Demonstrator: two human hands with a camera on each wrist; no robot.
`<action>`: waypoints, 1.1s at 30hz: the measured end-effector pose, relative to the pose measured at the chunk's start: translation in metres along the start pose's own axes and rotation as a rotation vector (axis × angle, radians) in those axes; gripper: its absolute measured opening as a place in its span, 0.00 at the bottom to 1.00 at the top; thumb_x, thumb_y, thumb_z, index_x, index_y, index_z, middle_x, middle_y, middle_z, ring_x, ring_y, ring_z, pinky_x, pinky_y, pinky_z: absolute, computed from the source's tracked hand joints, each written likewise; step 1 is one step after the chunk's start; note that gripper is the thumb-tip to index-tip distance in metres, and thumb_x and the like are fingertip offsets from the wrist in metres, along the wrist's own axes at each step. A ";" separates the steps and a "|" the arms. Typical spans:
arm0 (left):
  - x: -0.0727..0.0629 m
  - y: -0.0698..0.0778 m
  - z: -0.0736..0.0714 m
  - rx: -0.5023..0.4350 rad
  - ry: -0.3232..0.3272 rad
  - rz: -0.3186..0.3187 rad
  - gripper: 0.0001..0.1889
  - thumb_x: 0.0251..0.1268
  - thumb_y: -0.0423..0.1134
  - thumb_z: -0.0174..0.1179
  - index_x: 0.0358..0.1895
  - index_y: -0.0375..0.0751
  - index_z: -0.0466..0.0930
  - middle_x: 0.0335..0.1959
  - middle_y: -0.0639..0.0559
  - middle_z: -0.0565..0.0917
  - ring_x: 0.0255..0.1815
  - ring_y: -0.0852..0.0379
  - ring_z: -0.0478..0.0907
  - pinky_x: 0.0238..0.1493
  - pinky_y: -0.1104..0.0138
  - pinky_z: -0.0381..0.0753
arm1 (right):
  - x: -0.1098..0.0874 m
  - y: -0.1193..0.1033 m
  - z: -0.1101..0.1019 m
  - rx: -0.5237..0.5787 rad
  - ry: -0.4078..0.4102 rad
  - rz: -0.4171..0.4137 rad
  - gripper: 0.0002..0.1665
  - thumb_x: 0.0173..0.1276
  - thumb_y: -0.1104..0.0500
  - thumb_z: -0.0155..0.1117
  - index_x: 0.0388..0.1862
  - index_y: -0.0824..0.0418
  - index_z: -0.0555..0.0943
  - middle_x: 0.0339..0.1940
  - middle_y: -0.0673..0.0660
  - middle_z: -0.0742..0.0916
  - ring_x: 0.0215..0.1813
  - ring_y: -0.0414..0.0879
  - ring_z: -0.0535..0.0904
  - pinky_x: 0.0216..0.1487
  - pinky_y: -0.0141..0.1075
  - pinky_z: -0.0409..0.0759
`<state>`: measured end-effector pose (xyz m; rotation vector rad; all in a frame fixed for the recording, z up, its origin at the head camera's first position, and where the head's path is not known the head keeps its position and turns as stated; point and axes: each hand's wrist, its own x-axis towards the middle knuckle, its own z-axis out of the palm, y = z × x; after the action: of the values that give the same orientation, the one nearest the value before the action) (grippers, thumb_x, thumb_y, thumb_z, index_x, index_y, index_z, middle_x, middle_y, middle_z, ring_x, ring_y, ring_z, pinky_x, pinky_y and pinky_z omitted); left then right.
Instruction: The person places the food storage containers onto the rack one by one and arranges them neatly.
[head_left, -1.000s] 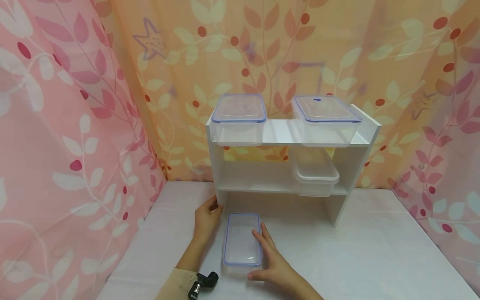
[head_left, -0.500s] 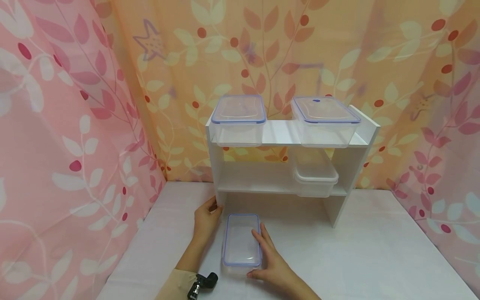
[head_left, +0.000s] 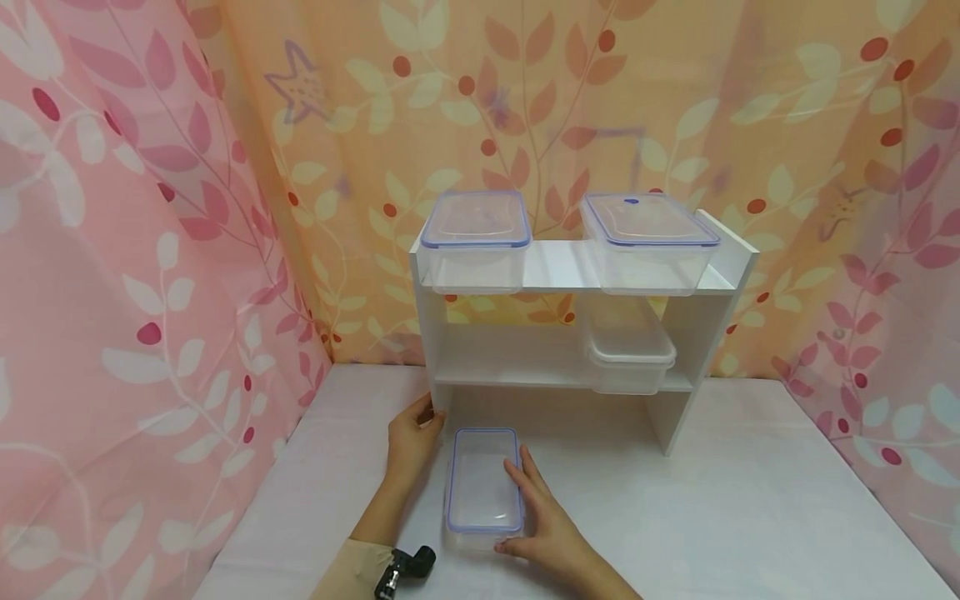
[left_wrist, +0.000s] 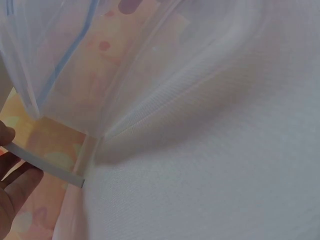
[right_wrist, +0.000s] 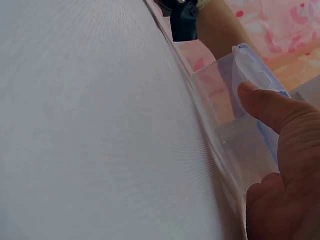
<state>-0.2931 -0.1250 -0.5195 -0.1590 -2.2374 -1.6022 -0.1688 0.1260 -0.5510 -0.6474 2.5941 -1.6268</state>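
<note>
A clear food container (head_left: 483, 479) with a blue-edged lid sits on the white table in front of the shelf's left side. My right hand (head_left: 551, 529) grips its right side and near end; in the right wrist view the thumb (right_wrist: 267, 102) lies on the end flap of the container (right_wrist: 240, 145). My left hand (head_left: 414, 437) pinches the front edge of the white shelf (head_left: 517, 354) at the lower left panel. The left wrist view has the thumb and fingers (left_wrist: 22, 187) on either side of that panel's edge (left_wrist: 47, 167).
Two blue-lidded containers, one left (head_left: 480, 221) and one right (head_left: 652, 221), stand on the top shelf. A container with a whitish lid (head_left: 632, 342) sits at the right of the middle shelf, jutting slightly forward. Floral curtains (head_left: 360, 275) hang behind and beside the table (head_left: 765, 508).
</note>
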 end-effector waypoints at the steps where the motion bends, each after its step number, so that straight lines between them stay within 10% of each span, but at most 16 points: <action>1: 0.000 0.000 0.000 -0.001 -0.002 -0.001 0.21 0.66 0.31 0.67 0.63 0.37 0.82 0.50 0.39 0.89 0.50 0.46 0.87 0.45 0.67 0.86 | 0.000 0.000 0.000 -0.002 0.003 -0.002 0.70 0.45 0.50 0.87 0.84 0.47 0.57 0.87 0.57 0.44 0.84 0.62 0.41 0.75 0.66 0.48; 17: -0.001 0.002 -0.001 0.022 0.002 0.004 0.22 0.65 0.31 0.68 0.63 0.37 0.82 0.52 0.42 0.89 0.49 0.47 0.88 0.48 0.60 0.87 | -0.003 -0.005 -0.004 0.039 0.019 -0.007 0.68 0.46 0.50 0.87 0.83 0.46 0.58 0.87 0.56 0.45 0.84 0.61 0.42 0.76 0.65 0.50; 25: -0.001 0.001 -0.001 0.001 -0.004 0.008 0.22 0.64 0.30 0.68 0.63 0.35 0.82 0.52 0.39 0.88 0.49 0.45 0.87 0.48 0.60 0.87 | -0.005 -0.007 -0.004 0.069 0.045 -0.081 0.66 0.47 0.53 0.86 0.83 0.54 0.59 0.87 0.59 0.46 0.83 0.65 0.43 0.73 0.25 0.51; 33: 0.000 0.000 0.000 -0.006 -0.009 0.007 0.23 0.66 0.29 0.67 0.64 0.33 0.81 0.54 0.37 0.87 0.50 0.46 0.87 0.47 0.66 0.86 | -0.006 -0.012 -0.006 0.197 -0.008 -0.102 0.66 0.49 0.59 0.85 0.84 0.57 0.57 0.87 0.60 0.41 0.84 0.62 0.40 0.72 0.23 0.55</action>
<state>-0.2935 -0.1254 -0.5193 -0.1750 -2.2367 -1.6076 -0.1611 0.1289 -0.5387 -0.7810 2.3895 -1.8738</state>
